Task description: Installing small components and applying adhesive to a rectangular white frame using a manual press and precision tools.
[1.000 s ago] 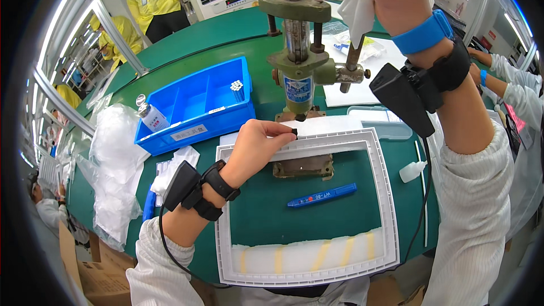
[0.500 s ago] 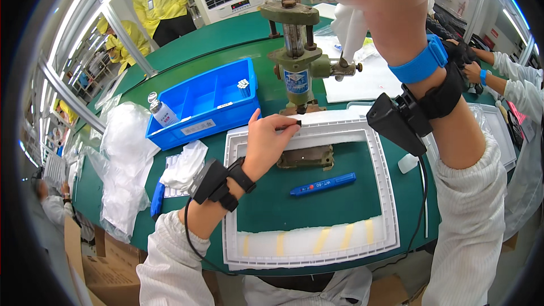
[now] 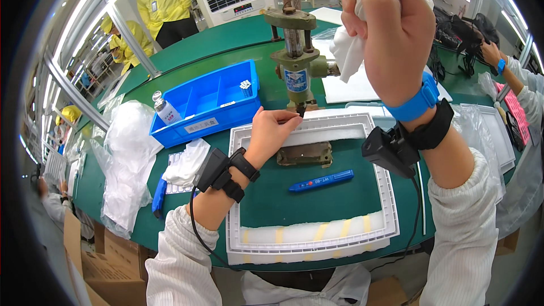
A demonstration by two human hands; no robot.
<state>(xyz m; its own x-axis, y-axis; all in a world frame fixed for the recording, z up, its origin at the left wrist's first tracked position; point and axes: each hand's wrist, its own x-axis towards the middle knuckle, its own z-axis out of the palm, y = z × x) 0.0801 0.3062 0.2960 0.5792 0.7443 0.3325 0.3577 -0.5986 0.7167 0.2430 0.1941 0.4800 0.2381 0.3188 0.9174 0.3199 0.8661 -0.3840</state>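
The large white rectangular plastic frame (image 3: 391,192) lies flat on the green table (image 3: 215,56), its far rail under the grey-green metal hand press (image 3: 297,62). The left hand (image 3: 271,133) pinches the inner edge of that far rail just beside the press tip, fingers narrow and pressed together. The right hand (image 3: 391,22) is raised high, closed around a crumpled white cloth (image 3: 347,51), beside the press column.

I judge the work to be at the pressing step: the frame is placed and held under the tool, but the press tip looks not yet pushed down. Whether other points on the rail are finished I cannot tell.

Inside the frame lie a small dark metal block (image 3: 304,153) and a blue pen-shaped tool (image 3: 321,181); they are apart from each other. A blue plastic bin (image 3: 192,114) stands close to the frame's left far corner, so room to slide left is small. The near rail reaches the table's edge.
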